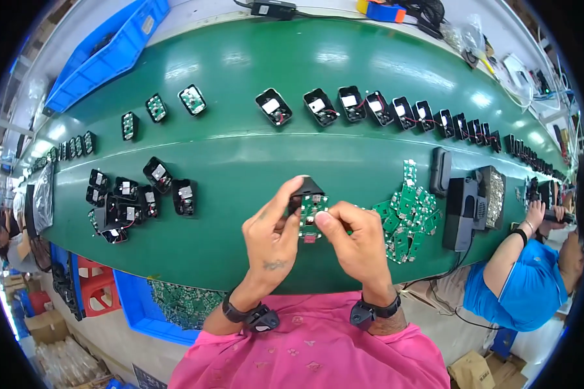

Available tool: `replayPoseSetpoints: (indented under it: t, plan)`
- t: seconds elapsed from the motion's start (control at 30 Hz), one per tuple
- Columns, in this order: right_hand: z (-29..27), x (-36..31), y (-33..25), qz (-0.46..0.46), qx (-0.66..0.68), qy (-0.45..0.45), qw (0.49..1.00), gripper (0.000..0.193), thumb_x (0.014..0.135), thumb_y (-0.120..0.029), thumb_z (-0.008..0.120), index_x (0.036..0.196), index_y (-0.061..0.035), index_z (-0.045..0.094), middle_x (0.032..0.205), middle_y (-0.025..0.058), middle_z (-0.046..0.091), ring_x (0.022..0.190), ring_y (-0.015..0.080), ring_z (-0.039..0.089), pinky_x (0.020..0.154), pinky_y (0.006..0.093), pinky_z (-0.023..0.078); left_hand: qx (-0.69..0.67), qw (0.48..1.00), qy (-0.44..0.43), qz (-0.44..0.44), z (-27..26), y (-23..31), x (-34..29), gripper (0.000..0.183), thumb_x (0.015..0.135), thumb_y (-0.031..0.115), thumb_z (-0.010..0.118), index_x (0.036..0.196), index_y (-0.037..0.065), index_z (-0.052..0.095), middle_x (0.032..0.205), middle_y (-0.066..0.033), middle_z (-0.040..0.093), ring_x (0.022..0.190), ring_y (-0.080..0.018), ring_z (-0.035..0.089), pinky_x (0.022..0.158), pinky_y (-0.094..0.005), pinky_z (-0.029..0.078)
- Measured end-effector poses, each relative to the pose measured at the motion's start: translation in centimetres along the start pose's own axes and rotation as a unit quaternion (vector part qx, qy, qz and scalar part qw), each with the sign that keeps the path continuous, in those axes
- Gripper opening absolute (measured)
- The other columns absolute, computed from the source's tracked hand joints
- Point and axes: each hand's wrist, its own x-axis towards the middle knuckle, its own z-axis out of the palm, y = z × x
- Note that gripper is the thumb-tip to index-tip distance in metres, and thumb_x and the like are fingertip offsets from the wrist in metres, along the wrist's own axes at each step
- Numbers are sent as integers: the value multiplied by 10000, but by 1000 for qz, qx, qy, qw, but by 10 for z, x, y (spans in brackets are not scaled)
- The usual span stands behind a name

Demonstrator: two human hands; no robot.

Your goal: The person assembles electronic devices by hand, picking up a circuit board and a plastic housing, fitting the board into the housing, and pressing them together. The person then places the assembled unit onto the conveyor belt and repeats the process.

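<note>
In front of my chest, my left hand (270, 236) grips a black plastic housing (308, 187) from its left side, fingers wrapped round it. A green circuit board (309, 217) with a small red part at its lower end lies against the housing. My right hand (353, 236) pinches this board at its right edge, thumb on its face. The board's underside and the housing's inside are hidden. To the right of my hands lies a heap of green circuit boards (405, 217). Several black housings (126, 188) with parts inside are grouped on the left.
Rows of black housings (352, 104) line the green table (240, 155). A blue bin (104, 58) stands at the far left; another blue bin (136, 305) of boards is below the table edge. A grey-black device (461, 211) stands right, near a person in blue (522, 279).
</note>
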Motion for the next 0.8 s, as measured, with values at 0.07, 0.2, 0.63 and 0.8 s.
replayPoseSetpoints:
  t: [0.07,0.2,0.63,0.8]
  plan:
    - [2,3,2,7,-1,6,1000,233,927,-148,682,769,18,642,599,11,572,549,55,462,484,258,354,-38,999,-32,-13,-8,-1,1,547,853,-140,519,1356,63,583,1132,-110,688,782,-66,625,612,-203,491]
    - [6,8,-2,29,3,13,999,268,916,-169,706,731,13,638,602,0,581,560,35,449,474,239,325,-233,955,-139,-117,-23,0,5,542,910,-74,565,1433,35,475,1210,-130,645,848,-91,658,643,-194,521]
    - [35,63,24,-81,-52,31,995,377,990,-123,522,1362,-64,518,809,119,661,689,162,654,637,321,525,-246,958,-101,-111,-4,-30,59,306,1024,111,493,1315,14,493,1044,-139,671,756,-168,703,534,-248,590]
    - [45,66,28,-88,-30,42,995,337,981,-90,513,1315,-70,558,827,105,661,704,162,642,667,320,525,-198,977,-47,-57,0,-51,54,254,1015,94,501,1259,25,521,928,-121,686,674,-135,676,491,-237,555]
